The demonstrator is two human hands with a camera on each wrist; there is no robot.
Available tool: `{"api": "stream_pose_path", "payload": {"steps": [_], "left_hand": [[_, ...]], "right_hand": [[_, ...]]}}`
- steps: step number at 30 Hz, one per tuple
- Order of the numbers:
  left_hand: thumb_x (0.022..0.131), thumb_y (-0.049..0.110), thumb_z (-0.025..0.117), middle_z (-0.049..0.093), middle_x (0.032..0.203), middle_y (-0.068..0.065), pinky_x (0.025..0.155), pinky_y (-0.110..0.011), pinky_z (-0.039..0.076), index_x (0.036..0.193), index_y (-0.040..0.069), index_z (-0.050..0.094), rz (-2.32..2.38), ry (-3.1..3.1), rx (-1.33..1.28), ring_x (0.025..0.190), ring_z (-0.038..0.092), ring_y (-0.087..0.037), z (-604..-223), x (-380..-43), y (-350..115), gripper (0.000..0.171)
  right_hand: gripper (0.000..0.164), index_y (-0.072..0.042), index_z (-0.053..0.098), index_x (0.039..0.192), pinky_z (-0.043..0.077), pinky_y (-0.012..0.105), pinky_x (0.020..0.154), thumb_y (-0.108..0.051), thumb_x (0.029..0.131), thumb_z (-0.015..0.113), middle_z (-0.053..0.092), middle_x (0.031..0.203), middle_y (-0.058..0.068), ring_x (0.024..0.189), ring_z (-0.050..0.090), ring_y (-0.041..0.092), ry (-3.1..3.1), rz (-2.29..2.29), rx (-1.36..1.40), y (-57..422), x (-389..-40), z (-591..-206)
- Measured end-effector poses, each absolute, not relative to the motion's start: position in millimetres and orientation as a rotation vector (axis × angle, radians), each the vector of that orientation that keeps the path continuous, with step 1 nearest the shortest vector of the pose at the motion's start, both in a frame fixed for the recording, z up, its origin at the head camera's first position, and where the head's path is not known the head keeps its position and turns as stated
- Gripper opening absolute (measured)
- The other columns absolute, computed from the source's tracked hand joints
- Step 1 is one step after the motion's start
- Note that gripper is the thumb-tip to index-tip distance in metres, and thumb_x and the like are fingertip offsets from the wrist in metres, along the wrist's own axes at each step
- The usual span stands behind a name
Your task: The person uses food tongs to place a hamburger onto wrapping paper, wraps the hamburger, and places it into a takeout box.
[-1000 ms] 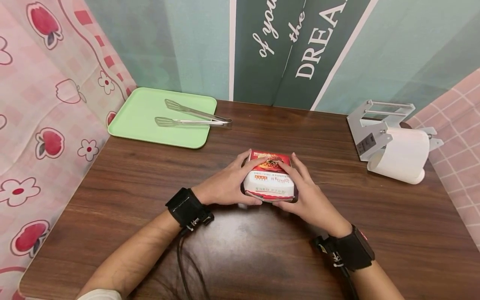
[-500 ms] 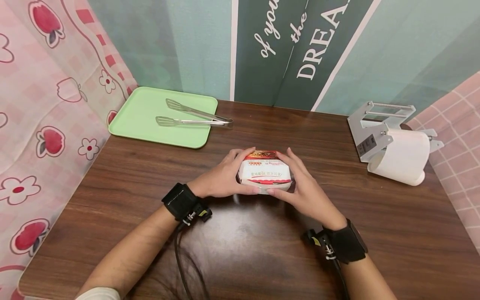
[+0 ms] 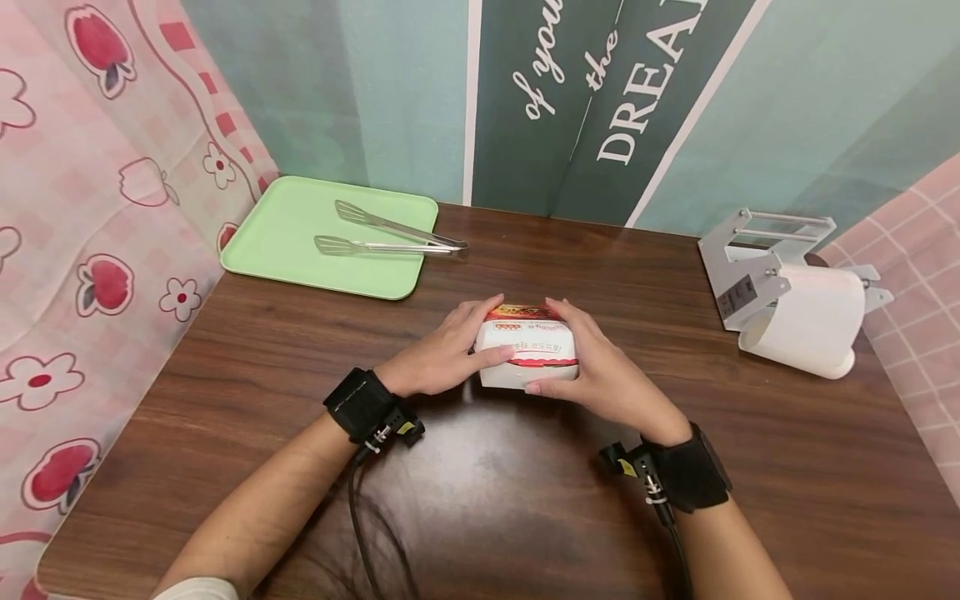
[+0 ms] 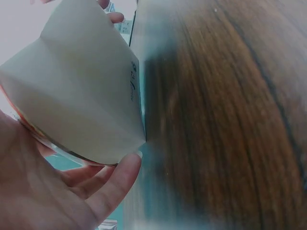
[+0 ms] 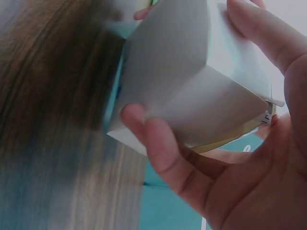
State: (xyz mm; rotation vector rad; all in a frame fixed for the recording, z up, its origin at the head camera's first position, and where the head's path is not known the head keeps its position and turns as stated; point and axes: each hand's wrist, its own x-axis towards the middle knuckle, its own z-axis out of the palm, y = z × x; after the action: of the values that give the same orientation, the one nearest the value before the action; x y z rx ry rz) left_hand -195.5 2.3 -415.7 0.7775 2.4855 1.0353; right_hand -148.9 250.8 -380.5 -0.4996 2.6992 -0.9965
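Between both hands is a small red-and-white cardboard burger box [image 3: 528, 340] with printed writing and a food picture. It appears tilted in the hands, its front face turned toward the head camera. The left hand [image 3: 441, 353] grips its left side, with the thumb lying across the front near the red seam. From the right, the right hand [image 3: 609, 377] holds the other side, thumb low on the front. In the left wrist view, the box's plain pale base [image 4: 86, 91] shows close to the tabletop. Fingers [image 5: 160, 143] support its underside in the right wrist view.
A light green tray [image 3: 277, 225] at the back left bears metal tongs [image 3: 390, 233], whose end overhangs the tray's right rim. At the back right stands a grey metal holder [image 3: 738, 283] with a white roll [image 3: 813, 317]. Cables hang from both wrist cameras over the wooden table [image 3: 480, 517].
The box has tipped so its front face shows more and its top less, and has shifted slightly left. The left thumb has moved up from the lower edge onto the front.
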Motion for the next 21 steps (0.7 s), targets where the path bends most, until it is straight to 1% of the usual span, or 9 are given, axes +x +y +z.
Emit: {"api": "stream_pose_path", "payload": {"steps": [4,8,10,12,14,15,17,21], "left_hand": [[0.1,0.056,0.053,0.033,0.158,-0.012,0.115,-0.052,0.038,0.163,0.017,0.019,1.058,2.486,0.773,0.143,0.035,-0.027,-416.0,-197.3,2.0,0.081],[0.099,0.063,0.048,0.037,0.154,-0.011,0.112,-0.054,0.039,0.161,0.016,0.025,1.103,2.49,0.752,0.14,0.038,-0.027,-415.6,-200.4,1.5,0.081],[0.098,0.069,0.043,0.034,0.157,-0.01,0.114,-0.055,0.038,0.161,0.015,0.028,1.12,2.496,0.749,0.143,0.036,-0.028,-415.2,-201.3,0.8,0.084],[0.096,0.075,0.037,0.028,0.163,-0.01,0.115,-0.057,0.036,0.16,0.016,0.029,1.117,2.504,0.758,0.149,0.032,-0.03,-415.0,-201.4,0.0,0.087],[0.095,0.077,0.035,0.021,0.167,-0.007,0.117,-0.059,0.033,0.161,0.018,0.029,1.093,2.514,0.782,0.153,0.027,-0.032,-414.9,-201.0,-0.7,0.088],[0.095,0.077,0.037,0.018,0.169,-0.006,0.118,-0.059,0.032,0.161,0.02,0.028,1.079,2.52,0.796,0.154,0.025,-0.032,-414.7,-200.6,-0.9,0.087],[0.096,0.073,0.043,0.017,0.17,-0.004,0.119,-0.059,0.032,0.162,0.023,0.026,1.052,2.528,0.834,0.154,0.026,-0.032,-414.2,-199.9,-0.7,0.085],[0.092,0.065,0.059,0.026,0.167,-0.001,0.117,-0.053,0.036,0.162,0.026,0.025,1.013,2.556,0.9,0.149,0.037,-0.028,-412.9,-198.7,1.2,0.087]], "right_hand": [[0.112,-0.014,0.017,0.162,0.041,0.056,0.111,-0.039,0.079,0.087,0.022,0.167,0.012,0.147,0.035,0.033,2.722,-1.015,-0.524,250.7,-148.4,-384.4],[0.114,-0.015,0.017,0.162,0.044,0.053,0.109,-0.033,0.076,0.09,0.026,0.165,0.012,0.142,0.041,0.031,2.749,-1.043,-0.564,249.4,-148.7,-385.7],[0.113,-0.016,0.017,0.161,0.045,0.052,0.107,-0.032,0.077,0.09,0.027,0.164,0.012,0.141,0.043,0.031,2.754,-1.05,-0.57,248.8,-148.4,-385.9],[0.11,-0.017,0.019,0.161,0.045,0.052,0.107,-0.034,0.078,0.089,0.028,0.163,0.011,0.14,0.044,0.031,2.754,-1.047,-0.569,248.7,-148.0,-386.0],[0.105,-0.018,0.021,0.16,0.045,0.052,0.106,-0.037,0.08,0.087,0.03,0.161,0.011,0.139,0.044,0.03,2.752,-1.043,-0.563,249.2,-147.3,-386.5],[0.102,-0.019,0.022,0.159,0.046,0.051,0.105,-0.038,0.081,0.086,0.031,0.16,0.01,0.138,0.045,0.029,2.749,-1.045,-0.557,249.7,-147.2,-386.7],[0.098,-0.02,0.023,0.158,0.047,0.048,0.102,-0.041,0.084,0.083,0.033,0.159,0.007,0.134,0.048,0.026,2.735,-1.056,-0.549,250.9,-147.5,-387.2],[0.091,-0.021,0.023,0.157,0.048,0.044,0.098,-0.041,0.088,0.078,0.036,0.155,0.005,0.127,0.051,0.022,2.704,-1.092,-0.548,253.5,-149.8,-388.4]]}}
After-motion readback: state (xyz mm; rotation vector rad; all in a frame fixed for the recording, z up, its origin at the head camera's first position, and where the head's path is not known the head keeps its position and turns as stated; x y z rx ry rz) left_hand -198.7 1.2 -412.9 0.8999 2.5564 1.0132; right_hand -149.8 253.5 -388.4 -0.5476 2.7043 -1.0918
